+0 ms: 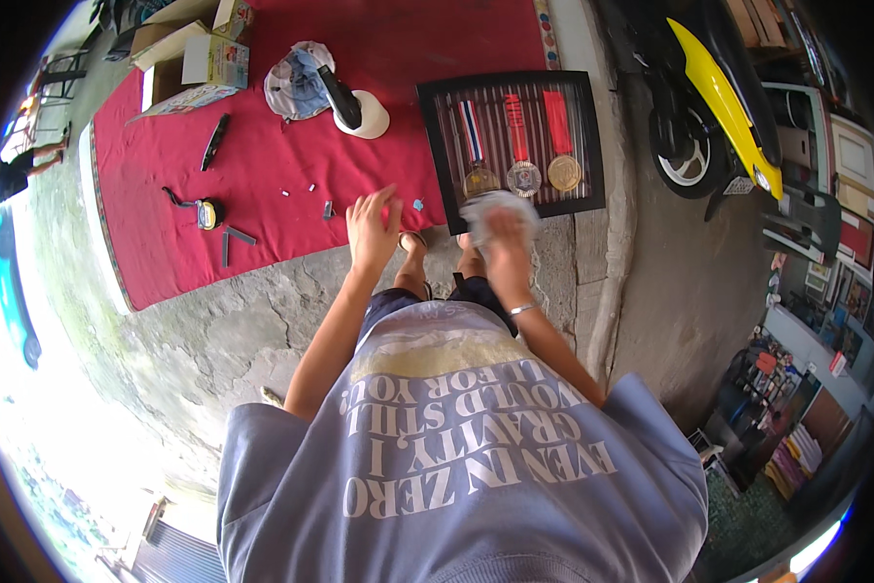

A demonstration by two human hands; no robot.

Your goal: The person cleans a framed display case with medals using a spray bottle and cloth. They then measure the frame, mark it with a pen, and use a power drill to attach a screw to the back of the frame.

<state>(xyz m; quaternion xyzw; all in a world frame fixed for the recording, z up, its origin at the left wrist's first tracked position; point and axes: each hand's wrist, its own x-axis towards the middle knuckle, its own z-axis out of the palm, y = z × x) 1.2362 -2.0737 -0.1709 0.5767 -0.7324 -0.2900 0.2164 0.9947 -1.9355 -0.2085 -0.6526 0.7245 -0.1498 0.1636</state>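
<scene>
A black-framed display case (pixel 597 126) lies at the right end of the red cloth, with three medals on ribbons behind its front. The left medal (pixel 480 182) hangs from a striped ribbon, the middle medal (pixel 523 179) and the right medal (pixel 564 173) from red ones. My right hand (pixel 507 233) holds a pale, crumpled cloth (pixel 478 216) against the near edge of the case; motion blurs both. Over the near edge of the red cloth is my left hand (pixel 371 233), empty with its fingers apart, left of the case.
The red cloth (pixel 291 185) carries a bunched pale-blue and white fabric (pixel 296 85), a white object with a black handle (pixel 361 115), a black slim tool (pixel 215 142), a tape measure (pixel 206 214) and dark strips (pixel 240 236). An open carton (pixel 199 68) stands far left; a yellow-black motorbike (pixel 714 87) stands right.
</scene>
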